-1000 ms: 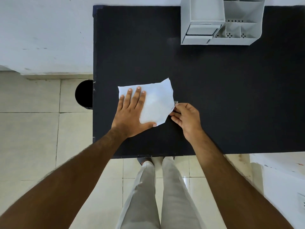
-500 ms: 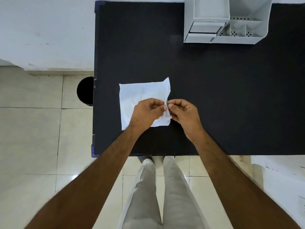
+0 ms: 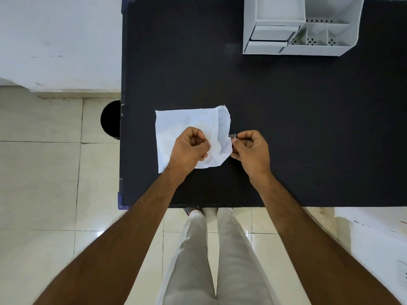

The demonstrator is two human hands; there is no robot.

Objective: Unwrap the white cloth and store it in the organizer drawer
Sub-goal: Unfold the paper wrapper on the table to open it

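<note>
bin: round black bin (image 3: 110, 119) on the floor, tucked against the tabletop's left edge.
table: black tabletop (image 3: 286, 128), mostly bare.
cloth: white cloth (image 3: 176, 126) lies flat near the front-left corner, its right edge curled up.
left hand: left hand (image 3: 189, 148) curled on the cloth, fingers pinching its right-middle part.
right hand: right hand (image 3: 251, 148) just beside the cloth's right edge, thumb and fingers nipped on a small clear strip (image 3: 232, 137) at that edge. Hands close, not touching.
organizer: white organizer (image 3: 301, 27) at the back edge, right of centre, well apart from the cloth; drawers on its left side look closed.
</note>
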